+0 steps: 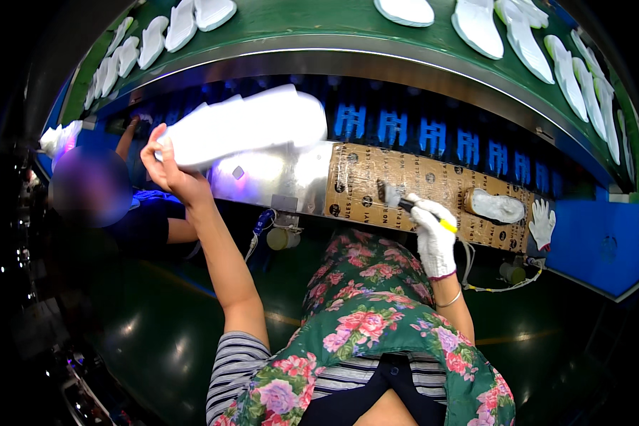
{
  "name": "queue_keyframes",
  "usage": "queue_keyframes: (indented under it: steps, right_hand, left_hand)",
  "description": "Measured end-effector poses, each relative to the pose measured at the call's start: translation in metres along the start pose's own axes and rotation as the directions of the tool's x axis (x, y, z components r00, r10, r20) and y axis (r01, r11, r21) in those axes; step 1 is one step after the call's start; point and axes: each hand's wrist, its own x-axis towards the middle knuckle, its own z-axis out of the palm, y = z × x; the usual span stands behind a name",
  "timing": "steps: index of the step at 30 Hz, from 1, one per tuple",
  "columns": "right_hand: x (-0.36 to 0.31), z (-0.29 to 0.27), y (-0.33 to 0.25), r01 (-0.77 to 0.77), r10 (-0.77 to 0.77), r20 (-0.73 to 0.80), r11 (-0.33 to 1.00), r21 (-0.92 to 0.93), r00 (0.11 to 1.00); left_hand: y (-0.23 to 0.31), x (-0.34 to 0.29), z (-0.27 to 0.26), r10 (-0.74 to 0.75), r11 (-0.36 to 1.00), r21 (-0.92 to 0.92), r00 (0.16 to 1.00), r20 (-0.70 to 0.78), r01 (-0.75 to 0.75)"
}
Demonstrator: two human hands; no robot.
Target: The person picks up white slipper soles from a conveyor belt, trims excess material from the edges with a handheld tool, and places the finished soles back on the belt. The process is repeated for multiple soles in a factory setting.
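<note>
A glossy dark green floor (156,334) spreads below a broad green conveyor belt (312,27), curved by the lens, with white, sole-shaped pieces along it. Between them runs a narrow workbench, part shiny metal sheet (284,188), part brown printed cardboard (366,170) under a clear glossy layer. A flat blue panel (589,245) stands at its right end. The long white sole-like piece (245,131) is up over the metal sheet, its left end pinched in the bare left hand (176,167). The right hand (435,238), in a white knit glove, curls its fingers around a dark-handled, pale-bristled brush (394,195) above the cardboard. A smaller white foot-shaped piece (499,206) lies rightward, near an empty white glove (542,224).

Glare washes out the raised piece's surface; a co-worker (149,216) at left is blurred and dim; black rims cut off the outer belt.
</note>
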Motion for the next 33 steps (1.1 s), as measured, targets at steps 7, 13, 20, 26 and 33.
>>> queue_keyframes:
  steps: [7, 13, 20, 26, 33]
  right_hand:
    - [-0.004, 0.056, -0.047, 0.152, -0.127, 0.223, 0.983, -0.101, 0.967]
    - [-0.01, 0.084, -0.049, 0.211, -0.086, 0.382, 0.931, -0.298, 0.92]
    - [-0.01, 0.068, -0.054, 0.164, -0.069, 0.255, 0.913, -0.374, 0.964]
    - [0.0, 0.065, -0.063, 0.592, -0.392, 0.452, 0.629, -0.504, 0.801]
    - [0.012, 0.06, -0.075, 0.808, -0.484, 0.685, 0.081, -0.584, 0.544]
  left_hand:
    - [-0.006, -0.116, 0.021, -0.595, 0.742, 0.006, 0.654, 0.467, 0.67]
    - [-0.046, -0.229, 0.038, -0.711, 0.021, -0.216, 0.166, 0.683, 0.976]
    - [-0.007, -0.266, 0.046, -0.394, -0.359, 0.011, -0.162, 0.905, 0.933]
    - [0.016, -0.241, 0.082, -0.588, -0.099, -0.014, -0.047, 0.807, 0.995]
    - [0.018, -0.258, 0.1, -0.559, -0.018, -0.073, 0.051, 0.828, 0.997]
